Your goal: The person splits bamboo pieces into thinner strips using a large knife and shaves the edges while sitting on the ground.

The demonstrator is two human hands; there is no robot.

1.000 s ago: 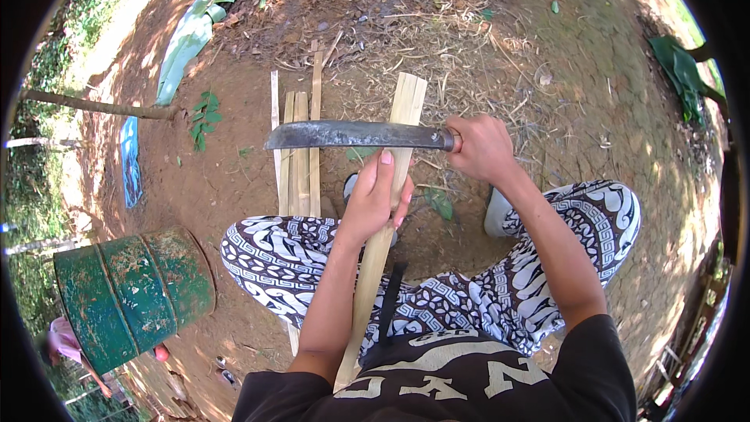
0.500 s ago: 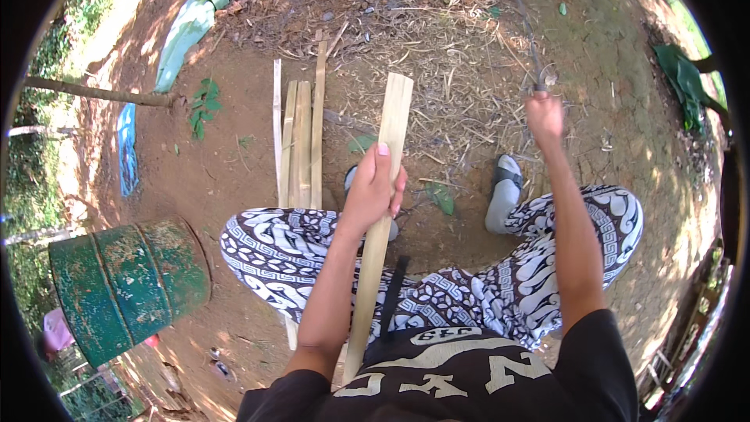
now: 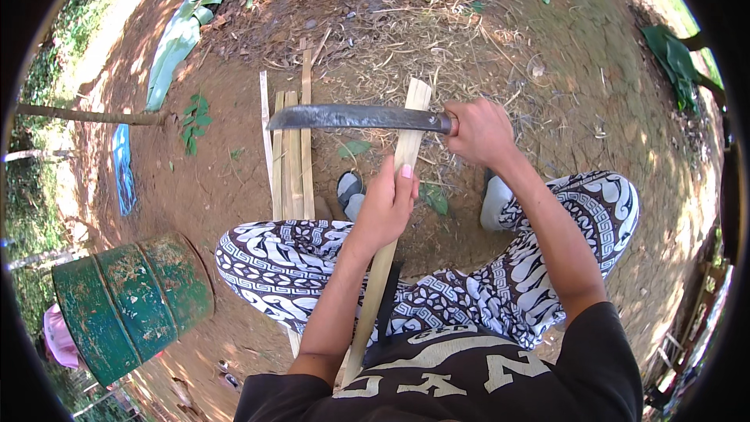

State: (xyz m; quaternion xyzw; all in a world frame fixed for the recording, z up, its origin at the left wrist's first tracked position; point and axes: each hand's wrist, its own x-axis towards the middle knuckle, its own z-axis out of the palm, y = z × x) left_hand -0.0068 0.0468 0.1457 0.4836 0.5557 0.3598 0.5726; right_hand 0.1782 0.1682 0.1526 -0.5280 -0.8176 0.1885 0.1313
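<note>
Left hand (image 3: 387, 207): clamped around bamboo slat (image 3: 398, 180), mid-length.
Right hand (image 3: 480, 131): closed on machete (image 3: 355, 118) handle.
Advice: blade best centred on slat's top end, thumb kept low.

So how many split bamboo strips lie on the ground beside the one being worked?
4, maybe 5: the bamboo strips lie side by side left of the slat in the left hand, under the blade. Overlap may hide more.

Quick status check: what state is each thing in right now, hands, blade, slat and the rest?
Left hand: gripping the bamboo slat.
Right hand: closed on the blade's handle.
Bamboo slat: held slanted, far end forward.
Long blade: lying crosswise at the slat's far end.
Split strips: lying on ground.
Green drum: tipped on its side.
</note>
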